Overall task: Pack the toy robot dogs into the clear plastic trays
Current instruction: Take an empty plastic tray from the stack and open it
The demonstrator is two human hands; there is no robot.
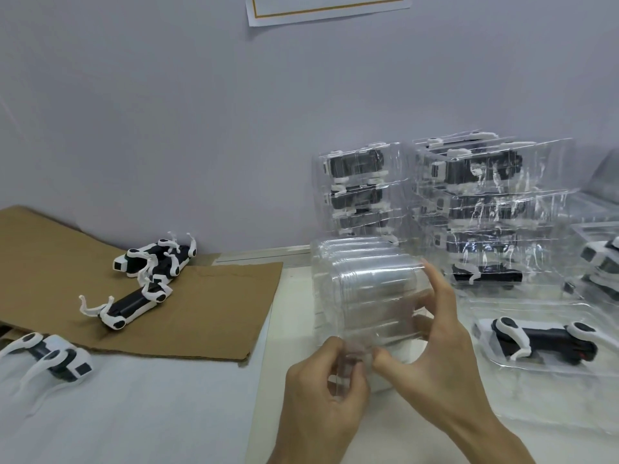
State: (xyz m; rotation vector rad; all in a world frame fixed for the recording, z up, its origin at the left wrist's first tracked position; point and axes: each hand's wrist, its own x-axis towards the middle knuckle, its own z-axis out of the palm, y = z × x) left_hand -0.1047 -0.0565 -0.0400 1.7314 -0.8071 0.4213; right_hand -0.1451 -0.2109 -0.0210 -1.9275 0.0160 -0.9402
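A stack of empty clear plastic trays [365, 289] is held at the middle of the tabletop. Its lower edge is pinched by the left hand [330, 393], and its right side is gripped by the right hand [445, 356], the index finger pointing up. Near the right edge, a toy robot dog [542, 339] is laid on its side in an open tray [536, 375]. Filled trays [485, 212] are stacked against the wall at the far edge. On the cardboard sheet [217, 306] at the left, loose dogs [154, 259] are lying close together, and another dog [53, 358] is seen at the near left edge.

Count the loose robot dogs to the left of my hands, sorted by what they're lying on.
Toy robot dogs on the cardboard: 2
Toy robot dog on the white surface: 1
Total: 3
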